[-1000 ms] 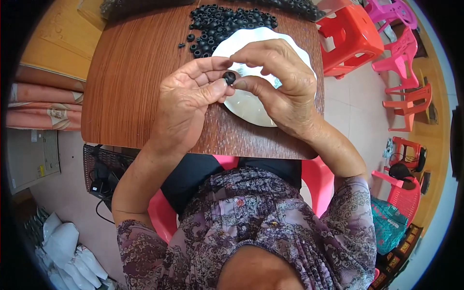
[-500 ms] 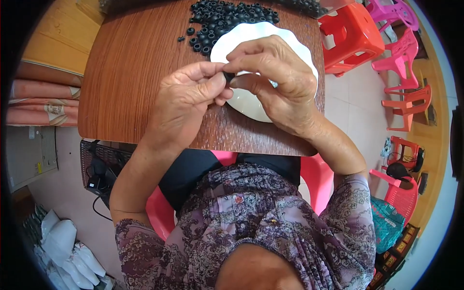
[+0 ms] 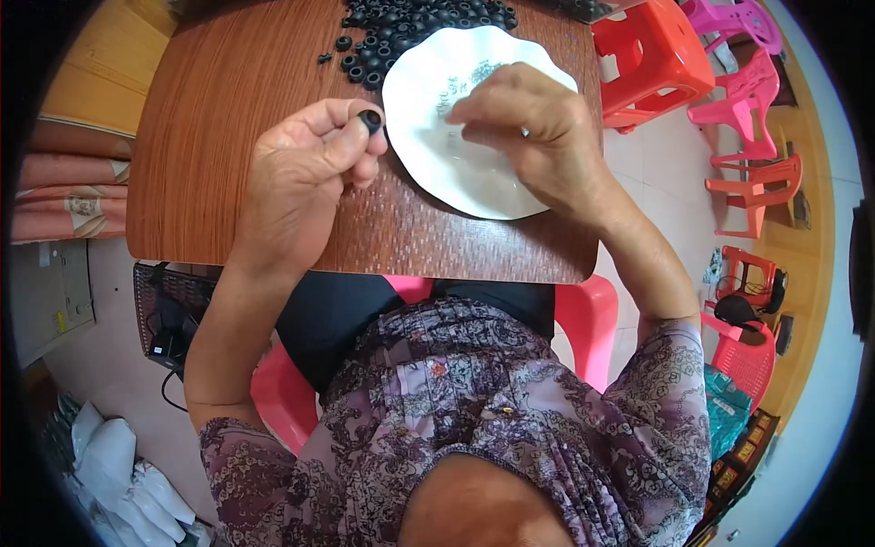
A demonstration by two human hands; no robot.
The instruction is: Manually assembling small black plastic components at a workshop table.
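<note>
My left hand pinches a small black round cap between thumb and fingertips, its hollow opening facing up. It is held above the table, beside the left rim of a white scalloped plate. Over that plate hovers my right hand, slightly blurred, its fingers bent and a little apart from the thumb; I see nothing held in it. Small clear or silvery bits lie on the plate, partly covered by the right hand. A heap of similar black caps is spread behind the plate.
The brown wood-grain table ends just in front of my lap. Red stools and pink chairs stand to the right. On the floor at left are a dark basket with a cable and white bags.
My hands have come apart. The left has moved left with the black cap, while the right has drawn away from it and stays over the plate. The whole view has shifted slightly.
</note>
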